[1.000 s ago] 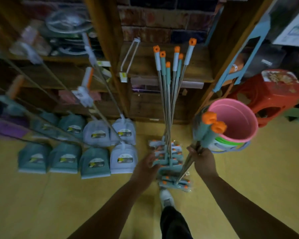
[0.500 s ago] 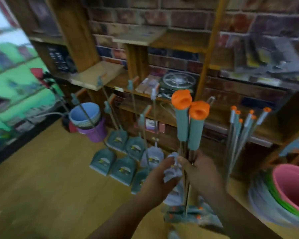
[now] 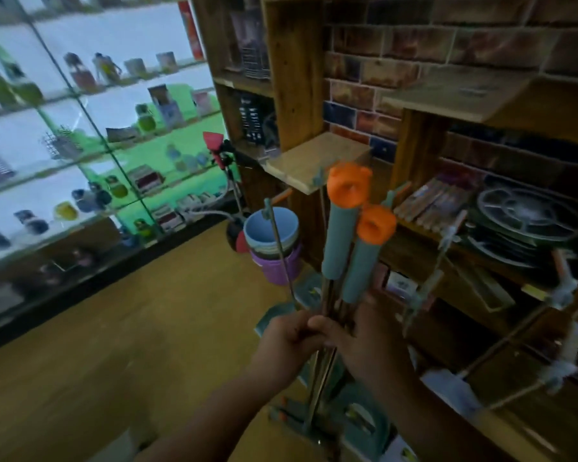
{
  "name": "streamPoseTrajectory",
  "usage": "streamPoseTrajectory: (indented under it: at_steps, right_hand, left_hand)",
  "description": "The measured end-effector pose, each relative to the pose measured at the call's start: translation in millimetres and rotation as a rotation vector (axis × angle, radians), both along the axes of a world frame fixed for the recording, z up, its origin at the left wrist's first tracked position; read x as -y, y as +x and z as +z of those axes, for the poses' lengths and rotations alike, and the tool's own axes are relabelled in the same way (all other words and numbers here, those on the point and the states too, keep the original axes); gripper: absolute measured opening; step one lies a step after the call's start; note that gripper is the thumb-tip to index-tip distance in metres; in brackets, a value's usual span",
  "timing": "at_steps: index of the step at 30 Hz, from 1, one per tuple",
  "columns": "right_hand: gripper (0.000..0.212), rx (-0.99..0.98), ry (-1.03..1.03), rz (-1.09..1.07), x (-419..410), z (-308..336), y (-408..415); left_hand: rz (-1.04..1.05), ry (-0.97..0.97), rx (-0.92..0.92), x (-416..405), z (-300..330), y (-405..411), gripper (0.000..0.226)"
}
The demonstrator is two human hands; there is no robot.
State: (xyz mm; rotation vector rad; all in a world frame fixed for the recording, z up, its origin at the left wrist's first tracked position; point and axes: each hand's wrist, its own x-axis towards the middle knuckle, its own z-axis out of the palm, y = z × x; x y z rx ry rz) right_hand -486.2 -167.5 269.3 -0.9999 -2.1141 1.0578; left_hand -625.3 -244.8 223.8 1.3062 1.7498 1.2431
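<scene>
In front of the wooden shelf unit [image 3: 294, 78], the left hand [image 3: 286, 345] and right hand [image 3: 367, 341] — touching — both grip the steel shafts of two flat mops [image 3: 339, 241], held upright. Gathering looks done; setting them down somewhere remains.

Stacked buckets [image 3: 271, 238], pale blue inside purple, stand at the middle of the frame beside the wooden shelving [image 3: 294, 78]. A lit glass display case [image 3: 80, 128] of small goods fills the upper left above the yellow-brown floor [image 3: 131, 345]. Round divided trays [image 3: 528, 215] lie stacked on a shelf at right, below a brick wall [image 3: 414, 51].
</scene>
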Motion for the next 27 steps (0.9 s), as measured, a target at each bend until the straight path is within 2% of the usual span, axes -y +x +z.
streamPoseTrajectory:
  at_steps: [3, 5, 7, 10, 15, 18, 22, 27]
  right_hand:
    - [0.070, 0.054, -0.052, 0.081, -45, -1, -42]
    - [0.071, 0.118, -0.069, 0.087, -74, 7, -67]
    - [0.057, 0.152, -0.111, 0.082, -100, 15, -89]
    - [0.030, 0.122, -0.236, 0.119, -131, 22, -116]
    - [0.016, 0.198, -0.326, 0.164, -173, -1, -167]
    - [0.015, 0.251, -0.281, 0.069, -195, -32, -207]
    - [0.038, 0.374, -0.267, -0.145, -224, -74, -261]
    - [0.028, 0.279, -0.274, -0.512, -264, -93, -338]
  left_hand:
    - [0.002, -0.024, -0.081, -37, 0, -48, 0.019]
    - [0.033, -0.048, -0.133, -56, 2, -83, 0.021]
    - [0.070, -0.064, -0.183, -72, 7, -122, 0.021]
    - [0.146, -0.102, -0.220, -93, 13, -186, 0.004]
    - [0.201, -0.071, -0.300, -142, 18, -289, 0.032]
    - [0.184, -0.057, -0.248, -180, -9, -355, 0.035]
    - [0.029, -0.110, -0.185, -233, -62, -441, 0.031]
    - [-0.123, -0.163, -0.143, -290, -118, -526, 0.020]
